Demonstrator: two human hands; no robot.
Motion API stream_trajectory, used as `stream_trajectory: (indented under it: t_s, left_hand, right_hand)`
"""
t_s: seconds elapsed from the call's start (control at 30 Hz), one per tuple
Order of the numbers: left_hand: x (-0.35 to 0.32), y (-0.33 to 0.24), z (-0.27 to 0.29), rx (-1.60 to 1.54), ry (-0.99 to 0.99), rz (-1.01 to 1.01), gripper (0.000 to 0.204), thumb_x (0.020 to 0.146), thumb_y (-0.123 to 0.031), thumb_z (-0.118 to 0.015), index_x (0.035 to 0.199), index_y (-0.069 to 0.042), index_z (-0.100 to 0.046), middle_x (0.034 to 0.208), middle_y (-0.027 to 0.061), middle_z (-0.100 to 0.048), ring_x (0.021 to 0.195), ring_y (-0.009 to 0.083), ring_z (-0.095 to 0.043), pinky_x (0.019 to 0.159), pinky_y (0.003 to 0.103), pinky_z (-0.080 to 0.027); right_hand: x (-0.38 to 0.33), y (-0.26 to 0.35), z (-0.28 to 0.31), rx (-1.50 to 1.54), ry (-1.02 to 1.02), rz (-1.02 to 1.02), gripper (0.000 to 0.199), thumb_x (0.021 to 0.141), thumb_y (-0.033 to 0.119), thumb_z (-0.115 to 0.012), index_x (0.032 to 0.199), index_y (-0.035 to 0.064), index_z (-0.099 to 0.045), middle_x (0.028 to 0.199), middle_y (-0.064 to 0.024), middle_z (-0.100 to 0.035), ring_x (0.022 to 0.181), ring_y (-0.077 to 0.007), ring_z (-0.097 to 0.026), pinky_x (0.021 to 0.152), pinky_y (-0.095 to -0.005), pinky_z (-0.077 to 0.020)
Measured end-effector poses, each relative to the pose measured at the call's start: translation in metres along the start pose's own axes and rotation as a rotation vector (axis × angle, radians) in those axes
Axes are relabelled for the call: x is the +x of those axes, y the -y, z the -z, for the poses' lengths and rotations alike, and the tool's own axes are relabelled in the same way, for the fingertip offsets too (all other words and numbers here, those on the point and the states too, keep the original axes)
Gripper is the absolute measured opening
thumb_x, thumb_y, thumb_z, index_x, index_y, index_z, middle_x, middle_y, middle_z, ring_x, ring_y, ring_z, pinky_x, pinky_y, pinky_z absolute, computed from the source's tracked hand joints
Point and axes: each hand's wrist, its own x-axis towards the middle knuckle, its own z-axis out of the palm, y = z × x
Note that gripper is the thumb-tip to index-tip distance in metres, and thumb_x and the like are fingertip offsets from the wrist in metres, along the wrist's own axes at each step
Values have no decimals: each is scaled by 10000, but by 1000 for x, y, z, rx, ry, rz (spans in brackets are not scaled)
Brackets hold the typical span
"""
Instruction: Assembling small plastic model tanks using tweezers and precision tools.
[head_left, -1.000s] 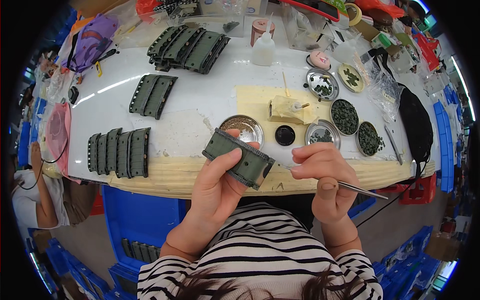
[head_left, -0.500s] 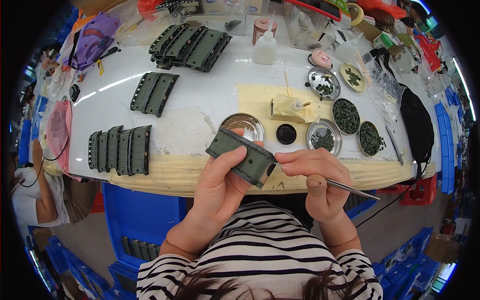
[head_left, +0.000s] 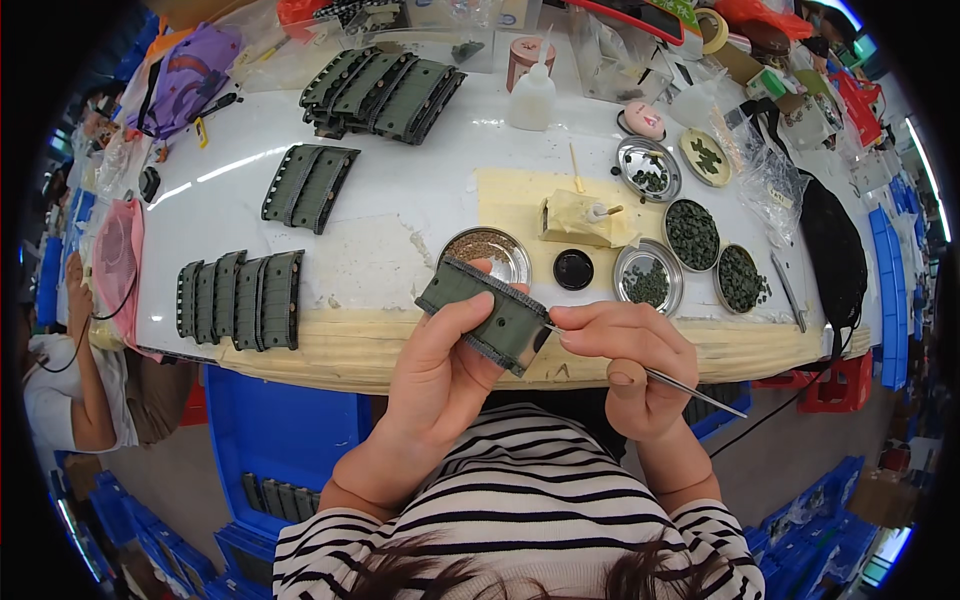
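Note:
My left hand [head_left: 440,365] is closed round a dark green, slightly curved panel [head_left: 515,338] with ribbed edging, thumb on its upper face. The panel is tilted, its right end lower, above the table's front edge. A small hole shows in its face, and a tan and dark patch marks its right end. My right hand [head_left: 645,350] pinches slim metal tweezers [head_left: 700,393], whose tip meets the panel's right edge. What the tip grips, if anything, is too small to make out. Just beyond the panel sits a round tin of brown bits [head_left: 518,258].
Tins of green bits [head_left: 672,262] stand at the right, near a black round lid [head_left: 573,269] and a paper-wrapped block [head_left: 588,220]. Green panels lie at the left [head_left: 240,300] and far left [head_left: 385,95]. A squeeze bottle [head_left: 531,98] stands behind. Another person's arm [head_left: 88,370] shows at the left.
The rear end of the tweezers has swung slightly left and down as my right hand shifted. The panel in my left hand has barely moved. At the left, the other person's hand has risen.

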Motion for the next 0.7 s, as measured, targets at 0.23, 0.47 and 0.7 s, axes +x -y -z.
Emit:
stream_trajectory:
  t_s: [0.23, 0.47, 0.7]
  left_hand:
    - [1, 0, 1, 1, 11, 10, 351, 904, -98, -559, 1241, -95, -464, 1122, 139, -599, 1016, 202, -615, 842, 357, -541]
    - [0, 1, -3, -14, 18, 1, 321, 894, -77, -553, 1209, -63, -495, 1092, 127, -609, 1034, 205, -610, 868, 340, -536]
    - [1, 2, -2, -31, 20, -3, 310, 891, -64, -545, 1198, -45, -507, 1079, 120, -615, 1043, 209, -606, 877, 336, -535]
  right_hand:
    - [-4, -7, -5, 24, -41, 49, 252, 901, 188, -548, 971, -19, -672, 955, -172, -654, 875, -276, -660, 733, -325, -537]
    - [-4, -4, -9, 10, -79, 9, 479, 983, 376, -444, 900, -46, -655, 838, -169, -642, 841, -315, -669, 727, -353, -539]
    - [-4, -6, -9, 14, -82, 16, 479, 987, 376, -435, 905, -45, -651, 827, -166, -638, 831, -317, -670, 724, -355, -541]
